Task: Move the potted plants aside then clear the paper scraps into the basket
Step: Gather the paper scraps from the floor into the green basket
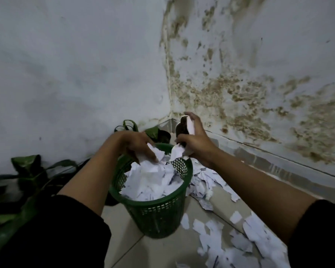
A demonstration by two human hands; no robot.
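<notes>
Head view, left hand: I see my left hand over the green basket, fingers curled round white paper scraps.
Right hand: my right hand grips more paper above the far rim.
Basket: nearly full of paper.
Floor scraps: scattered right of it.
Potted plants: left, along the wall.

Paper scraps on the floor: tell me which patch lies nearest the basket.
The scraps heaped against the basket on its right, by the wall. The other scraps lie spread over the tiles nearer the camera, clear of it.

head view, close, facing room corner
</notes>
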